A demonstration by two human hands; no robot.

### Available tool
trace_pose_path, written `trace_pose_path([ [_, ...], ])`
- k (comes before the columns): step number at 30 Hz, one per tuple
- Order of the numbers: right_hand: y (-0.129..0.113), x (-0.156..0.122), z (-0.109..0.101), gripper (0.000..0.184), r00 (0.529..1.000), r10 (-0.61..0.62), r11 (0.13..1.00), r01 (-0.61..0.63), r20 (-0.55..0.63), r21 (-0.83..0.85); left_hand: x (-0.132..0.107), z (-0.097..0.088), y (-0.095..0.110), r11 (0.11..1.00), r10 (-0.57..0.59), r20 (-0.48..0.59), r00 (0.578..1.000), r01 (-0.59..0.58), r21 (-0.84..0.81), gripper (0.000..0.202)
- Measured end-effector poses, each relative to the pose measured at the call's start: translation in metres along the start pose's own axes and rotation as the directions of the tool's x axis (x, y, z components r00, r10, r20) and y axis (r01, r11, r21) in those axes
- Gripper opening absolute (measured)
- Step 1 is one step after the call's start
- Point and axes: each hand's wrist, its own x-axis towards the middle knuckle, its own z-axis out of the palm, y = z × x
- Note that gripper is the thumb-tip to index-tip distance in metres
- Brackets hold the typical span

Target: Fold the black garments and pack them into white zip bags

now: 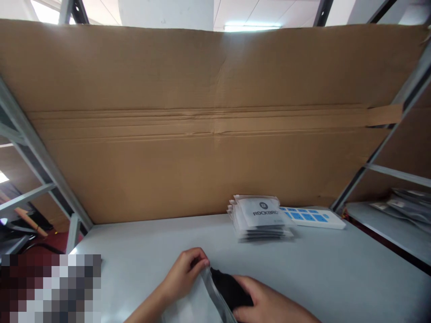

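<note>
My left hand [186, 274] pinches the upper corner of a pale translucent zip bag [193, 305], whose grey edge slants down to the right. A black item that looks like soft cloth [230, 287] lies at the bag's mouth; how much of it is inside cannot be seen. Fingers and thumb of my right hand [257, 301] close on the right side of this black item. The lower part of the bag runs out of the bottom of the view.
A stack of several printed zip bags [261, 217] stands at the back of the grey table [141, 251]. Beside it lies a white box with blue squares [313, 217]. A cardboard panel [202, 170] closes off the back, between metal posts. More bags [409, 206] lie on the right-hand surface.
</note>
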Motion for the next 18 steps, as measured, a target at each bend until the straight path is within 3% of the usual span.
trace_pose_path([
  [2, -0.001, 0.003, 0.001, 0.071, 1.0, 0.017, 1.0, -0.017, 0.022, 0.017, -0.001, -0.001, 0.0, 1.0, 0.001, -0.007, 1.0, -0.002, -0.01, 0.029],
  [9, 0.008, 0.021, 0.021, 0.06, 0.995, 0.072, 0.968, -0.055, -0.062, 0.244, -0.006, -0.002, 0.004, 0.997, -0.008, -0.043, 0.999, 0.004, -0.071, 0.031],
  [15, 0.016, 0.018, 0.011, 0.057, 0.96, 0.254, 0.965, -0.242, -0.116, 0.104, -0.005, -0.007, 0.001, 0.979, -0.05, -0.029, 0.998, 0.043, -0.197, 0.042],
  [18, 0.006, 0.015, 0.008, 0.061, 0.987, 0.157, 0.961, -0.148, -0.018, 0.232, -0.004, -0.011, -0.002, 0.96, -0.073, 0.065, 0.995, 0.088, -0.267, 0.05],
])
